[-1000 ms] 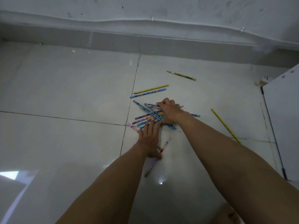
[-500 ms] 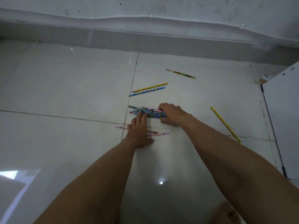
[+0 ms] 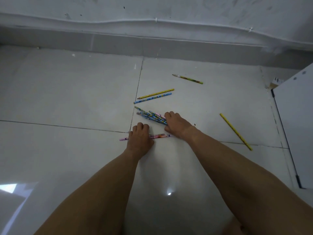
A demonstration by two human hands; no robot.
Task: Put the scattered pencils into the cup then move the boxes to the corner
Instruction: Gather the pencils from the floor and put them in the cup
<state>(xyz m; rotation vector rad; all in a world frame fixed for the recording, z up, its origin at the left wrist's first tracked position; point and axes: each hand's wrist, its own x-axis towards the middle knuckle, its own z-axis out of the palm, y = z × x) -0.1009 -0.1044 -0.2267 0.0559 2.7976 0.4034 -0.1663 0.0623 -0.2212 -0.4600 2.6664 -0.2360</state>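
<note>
Head view. Text: nothing legible. The pencils carry printed patterns too small to read. A small carton [image 3: 277,80] by the wall at far right has dark marks, also unreadable.

Surface/room: glossy pale tile floor [image 3: 67,99] w/ dark grout lines and a lamp glare near bottom centre. Grey skirting [image 3: 118,43] runs under a scuffed white wall [image 3: 186,9], w/ a thin cable [image 3: 118,22] clipped along it. A white cabinet panel [image 3: 296,124] stands at the right edge.

Pencils vs hands: the right hand [image 3: 177,123] has its fingers curled over, and thumb under, the right end of a bundle of pencils [image 3: 149,115], i.e. gripping it. The bundle is mostly blue and lies on the floor, fanning out to the left. The left hand [image 3: 139,138] is just beside it and nearer the camera. Its fingers are curled and it sits atop the pink pencils [image 3: 158,136], which lie crosswise under it w/ ends showing on both sides. Can't tell if it grips them or only rests on them.

Loose on the floor:
- A yellow pencil [image 3: 155,93] and a blue pencil [image 3: 153,98] lie side by side just beyond the bundle.
- A green pencil [image 3: 188,79] lies farther toward the wall.
- A long yellow pencil [image 3: 235,131] lies well apart, between the right hand and the cabinet panel.
</note>
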